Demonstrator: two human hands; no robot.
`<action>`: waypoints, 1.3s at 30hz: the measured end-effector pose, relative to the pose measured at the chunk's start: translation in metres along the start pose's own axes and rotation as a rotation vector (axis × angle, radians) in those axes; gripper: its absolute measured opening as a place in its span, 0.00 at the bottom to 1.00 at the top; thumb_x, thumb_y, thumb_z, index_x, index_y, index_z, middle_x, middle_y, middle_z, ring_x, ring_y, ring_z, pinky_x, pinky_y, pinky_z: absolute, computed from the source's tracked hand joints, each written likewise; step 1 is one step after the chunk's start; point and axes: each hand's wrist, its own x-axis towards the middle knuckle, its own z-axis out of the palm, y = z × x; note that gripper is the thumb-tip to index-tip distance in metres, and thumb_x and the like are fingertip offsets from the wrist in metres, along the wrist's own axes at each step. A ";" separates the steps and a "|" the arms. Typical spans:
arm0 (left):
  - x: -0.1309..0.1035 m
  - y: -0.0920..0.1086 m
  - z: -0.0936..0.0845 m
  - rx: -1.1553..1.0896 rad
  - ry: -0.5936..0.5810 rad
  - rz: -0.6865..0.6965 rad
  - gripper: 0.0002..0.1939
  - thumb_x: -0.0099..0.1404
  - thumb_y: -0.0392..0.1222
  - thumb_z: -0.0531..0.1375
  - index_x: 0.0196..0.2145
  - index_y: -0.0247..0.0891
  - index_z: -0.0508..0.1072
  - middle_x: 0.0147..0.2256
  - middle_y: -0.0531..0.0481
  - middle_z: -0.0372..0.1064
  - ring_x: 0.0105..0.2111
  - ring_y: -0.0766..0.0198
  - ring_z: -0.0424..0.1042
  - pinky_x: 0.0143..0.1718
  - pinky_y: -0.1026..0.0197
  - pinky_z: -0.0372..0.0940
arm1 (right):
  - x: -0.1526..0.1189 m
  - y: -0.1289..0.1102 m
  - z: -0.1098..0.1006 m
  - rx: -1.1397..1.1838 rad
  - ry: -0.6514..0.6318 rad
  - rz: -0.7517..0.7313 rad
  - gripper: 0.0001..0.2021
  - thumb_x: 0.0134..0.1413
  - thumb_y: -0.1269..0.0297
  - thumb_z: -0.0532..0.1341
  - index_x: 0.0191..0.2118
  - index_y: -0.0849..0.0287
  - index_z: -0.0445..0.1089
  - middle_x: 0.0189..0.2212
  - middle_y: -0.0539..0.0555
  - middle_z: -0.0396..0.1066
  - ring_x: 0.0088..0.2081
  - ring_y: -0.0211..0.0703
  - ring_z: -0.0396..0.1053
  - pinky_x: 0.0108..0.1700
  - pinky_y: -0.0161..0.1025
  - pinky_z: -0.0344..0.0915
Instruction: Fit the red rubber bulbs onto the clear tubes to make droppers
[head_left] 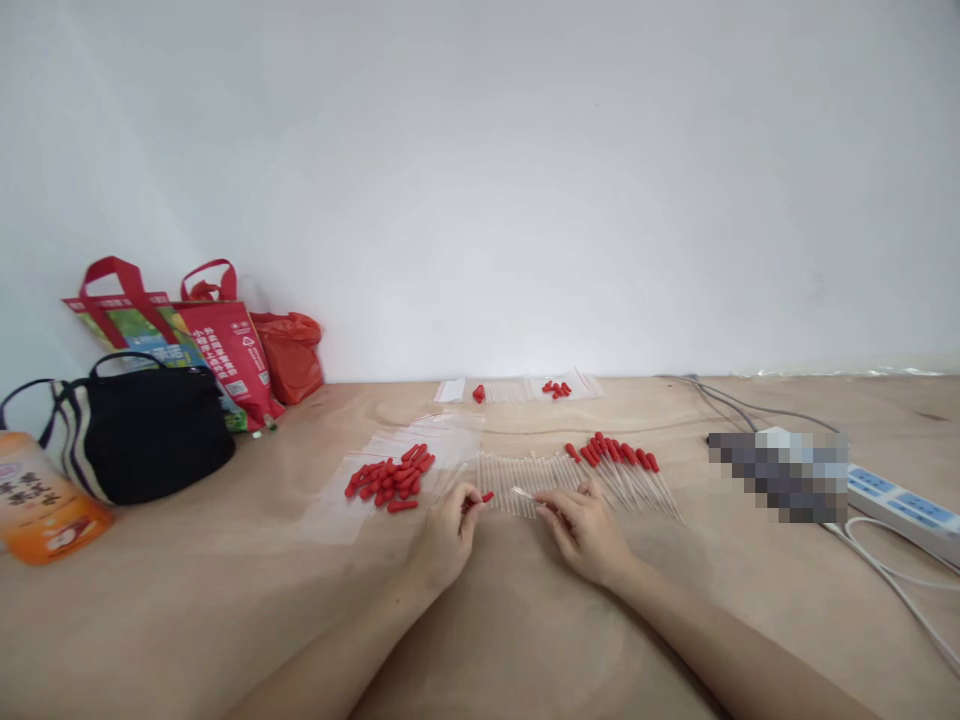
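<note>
Between thumb and fingers, my left hand (450, 530) pinches a small red rubber bulb (487, 497). My right hand (589, 530) is closed on a thin clear dropper tube (520, 492), its pale end pointing toward the bulb; the two are apart. Behind both hands lies a row of similar clear tubes (510, 470), side by side. A pile of loose red bulbs (386, 485) rests on clear plastic bags (330, 510) left of my left hand. Right of the row, several tubes with red bulbs on their ends (634, 480) lie fanned out.
Near the wall lie clear bags with more red bulbs (556, 389) and tubes. At left stand a black bag (157, 430), printed shopping bags (225, 350), a red plastic bag (289, 355) and an orange-white container (49, 500). A power strip (900, 500), cables and a blurred-out item are at right.
</note>
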 end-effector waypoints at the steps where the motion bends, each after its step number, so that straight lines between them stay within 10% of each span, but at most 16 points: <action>1: -0.002 0.002 0.004 -0.030 -0.024 -0.007 0.04 0.62 0.37 0.48 0.33 0.38 0.61 0.29 0.51 0.66 0.30 0.64 0.67 0.33 0.61 0.63 | 0.000 -0.003 0.000 0.014 -0.020 -0.006 0.10 0.57 0.67 0.48 0.37 0.57 0.66 0.27 0.49 0.71 0.25 0.34 0.65 0.35 0.37 0.48; 39: -0.008 0.019 0.000 -0.103 -0.271 0.165 0.11 0.63 0.39 0.49 0.31 0.36 0.70 0.27 0.50 0.65 0.28 0.67 0.65 0.30 0.66 0.60 | -0.001 0.001 -0.003 -0.077 -0.151 -0.240 0.12 0.55 0.69 0.49 0.39 0.54 0.68 0.24 0.49 0.67 0.26 0.34 0.59 0.33 0.38 0.43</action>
